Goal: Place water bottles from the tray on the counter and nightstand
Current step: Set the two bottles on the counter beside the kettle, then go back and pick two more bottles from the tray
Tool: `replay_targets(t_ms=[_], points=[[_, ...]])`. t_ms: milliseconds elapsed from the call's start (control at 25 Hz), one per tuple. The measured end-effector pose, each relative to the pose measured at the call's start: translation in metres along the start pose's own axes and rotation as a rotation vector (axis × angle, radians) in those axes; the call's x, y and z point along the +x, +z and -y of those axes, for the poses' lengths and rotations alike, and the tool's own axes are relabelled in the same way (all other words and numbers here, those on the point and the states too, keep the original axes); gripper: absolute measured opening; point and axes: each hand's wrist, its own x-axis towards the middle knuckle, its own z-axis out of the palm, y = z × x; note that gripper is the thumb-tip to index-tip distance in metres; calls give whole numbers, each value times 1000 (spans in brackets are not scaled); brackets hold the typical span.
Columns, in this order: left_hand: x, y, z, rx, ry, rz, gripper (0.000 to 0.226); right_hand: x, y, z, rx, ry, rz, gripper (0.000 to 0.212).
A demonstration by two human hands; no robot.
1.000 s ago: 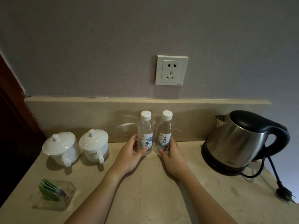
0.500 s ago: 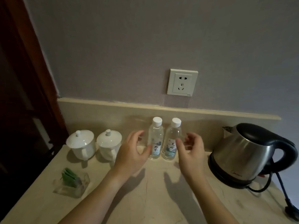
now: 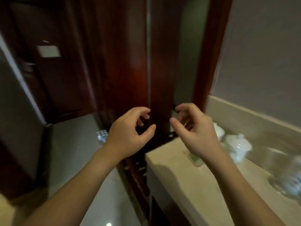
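Observation:
My left hand [image 3: 130,132] and my right hand [image 3: 193,129] hover side by side in mid-air, fingers curled and apart, holding nothing. The beige stone counter [image 3: 203,185] lies to the right below my right forearm. Two water bottles [image 3: 288,181] stand blurred at its far right edge. A cluster of more water bottles [image 3: 101,136] shows low on the floor, just left of my left hand; whether a tray holds them I cannot tell.
Two white lidded cups [image 3: 236,144] stand on the counter by the backsplash, with a clear holder of green packets [image 3: 194,158] partly behind my right wrist. Dark red wooden panels [image 3: 127,62] and a door frame fill the view ahead. Grey floor [image 3: 73,144] lies to the left.
Both hands let go of the two bottles and drew back. My view has swung left, away from the counter wall toward the wooden panels and floor; kettle and socket are out of sight.

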Motion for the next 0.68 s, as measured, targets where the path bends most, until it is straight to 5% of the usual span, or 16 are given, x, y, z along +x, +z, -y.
replay_targets(t_ms=[320,680], points=[[-53,-199,175,300,-278,-245,46,59,270,108,258,-180,305,34],[-15,-314,360,393,-370,-174,46,150,490,157,325,-151,380,37]])
